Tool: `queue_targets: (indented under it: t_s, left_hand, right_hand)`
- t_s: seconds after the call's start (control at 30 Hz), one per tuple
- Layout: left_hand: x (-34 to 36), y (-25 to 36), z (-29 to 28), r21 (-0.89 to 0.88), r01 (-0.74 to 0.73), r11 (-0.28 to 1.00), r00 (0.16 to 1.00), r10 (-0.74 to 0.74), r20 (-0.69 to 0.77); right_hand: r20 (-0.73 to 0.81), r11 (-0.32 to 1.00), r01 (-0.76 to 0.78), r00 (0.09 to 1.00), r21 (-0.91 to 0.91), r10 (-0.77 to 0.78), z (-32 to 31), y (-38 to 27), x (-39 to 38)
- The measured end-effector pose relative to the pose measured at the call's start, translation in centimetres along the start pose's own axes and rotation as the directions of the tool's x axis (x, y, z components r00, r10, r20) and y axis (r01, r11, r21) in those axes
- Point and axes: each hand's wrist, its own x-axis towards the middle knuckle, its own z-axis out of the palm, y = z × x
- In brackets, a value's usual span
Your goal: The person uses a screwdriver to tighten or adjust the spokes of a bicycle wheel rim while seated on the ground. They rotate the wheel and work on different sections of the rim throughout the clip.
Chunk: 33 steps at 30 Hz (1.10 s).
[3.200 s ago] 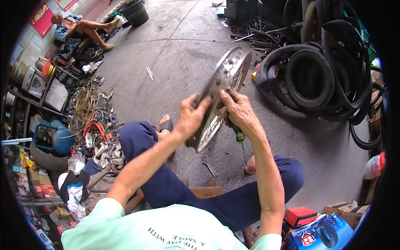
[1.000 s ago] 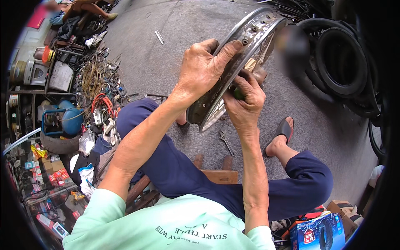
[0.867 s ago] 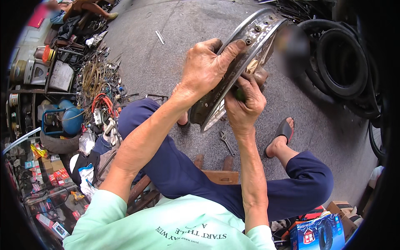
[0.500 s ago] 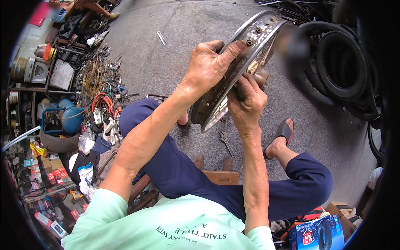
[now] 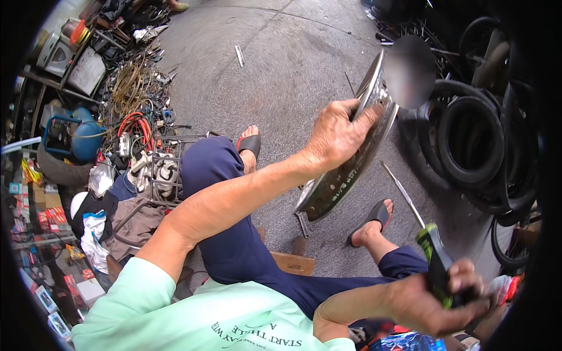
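My left hand (image 5: 342,131) is closed on a metal wheel rim (image 5: 339,184), its thumb pressed on the drilled inner face. The rim stands tilted above the floor, over my feet. Low on the right, my right hand (image 5: 430,301) grips a screwdriver (image 5: 430,243) by its black and green handle. The long shaft points up and left toward the rim, with its tip apart from it. Motion blurs the fingers of this hand. Under the rim's lower end, a wrench (image 5: 302,224) lies on the floor, partly hidden.
Black tyres (image 5: 471,137) are piled at the right. Tangled cables (image 5: 132,88), a blue tank (image 5: 88,134) and small boxed goods (image 5: 52,219) crowd the left. A small wooden stool (image 5: 293,263) stands between my legs. A short metal strip (image 5: 239,56) lies on the far floor.
My right hand has left the rim and moved down to the right, now holding a screwdriver. My left hand and the rim have shifted right and down, with the rim turned.
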Motion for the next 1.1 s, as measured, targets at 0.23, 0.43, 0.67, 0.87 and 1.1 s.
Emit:
queue_targets:
  t_s: [0.23, 0.43, 0.67, 0.87, 1.1]
  left_hand:
    - [-0.7, 0.2, 0.8, -0.022, 0.116, 0.993, 0.992, -0.115, 0.042]
    - [-0.9, 0.8, 1.0, -0.229, 0.139, 0.963, 0.990, -0.128, 0.065]
    - [-1.0, 0.5, 1.1, -0.253, 0.139, 0.957, 0.990, -0.139, 0.018]
    - [-1.7, 1.5, 0.9, -0.234, 0.150, 0.961, 0.988, -0.151, 0.010]
    - [-1.4, 0.7, 1.1, -0.208, 0.198, 0.958, 0.979, -0.202, 0.003]
  right_hand:
    - [-0.226, 0.913, 0.221, 0.924, -0.343, -0.309, 7.2, -2.4, -0.6]
    - [-0.007, 0.854, 0.310, 0.939, -0.417, -0.344, 7.3, -3.0, -1.2]
    - [-0.131, 0.898, 0.338, 0.914, -0.284, -0.385, 9.0, -3.5, -1.7]
    - [-0.062, 0.927, 0.264, 0.955, -0.265, -0.290, 8.7, -2.9, -2.4]
    - [-0.043, 0.936, 0.295, 0.950, -0.194, -0.308, 8.6, -2.2, -2.7]
